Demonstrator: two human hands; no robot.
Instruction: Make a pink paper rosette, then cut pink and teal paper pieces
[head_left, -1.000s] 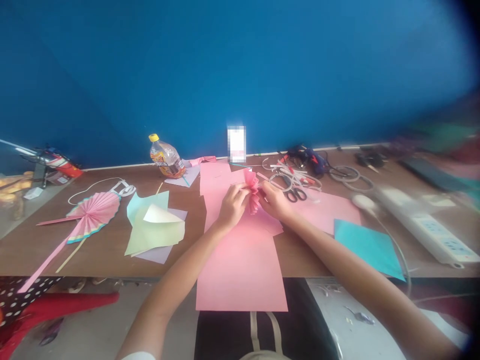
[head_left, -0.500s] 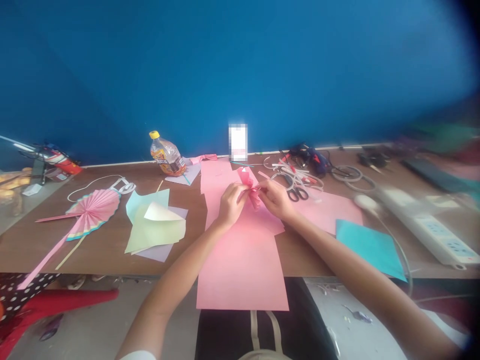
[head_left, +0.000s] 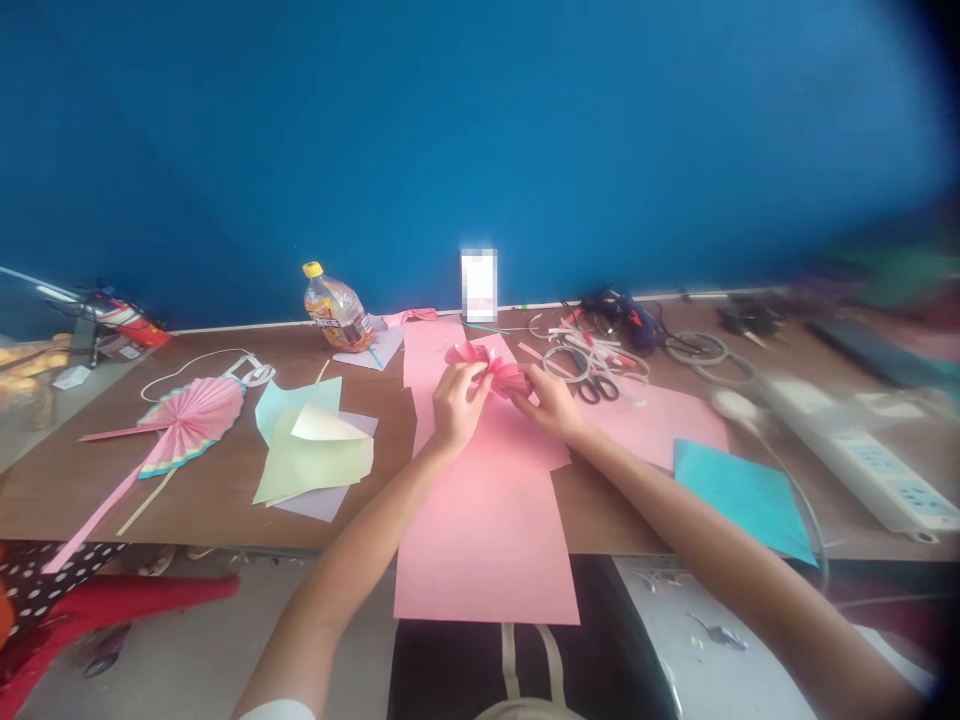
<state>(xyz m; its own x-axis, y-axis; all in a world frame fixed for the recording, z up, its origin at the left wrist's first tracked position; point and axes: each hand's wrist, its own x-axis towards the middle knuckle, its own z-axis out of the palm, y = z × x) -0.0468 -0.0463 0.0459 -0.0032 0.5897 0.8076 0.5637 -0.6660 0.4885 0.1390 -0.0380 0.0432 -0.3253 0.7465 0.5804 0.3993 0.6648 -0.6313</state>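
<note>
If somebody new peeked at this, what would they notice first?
Probably the huge blue wall filling the top. Next, the folded pink paper near the middle, held between the left hand and right hand. Then the pleated pink fan with its blue-and-yellow edge, lying on the brown table at the picture's left.

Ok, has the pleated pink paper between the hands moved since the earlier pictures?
Yes. The pleated pink paper has turned from upright to roughly crosswise in view; its top end has swung left, judged against the white panel by the blue wall.
</note>
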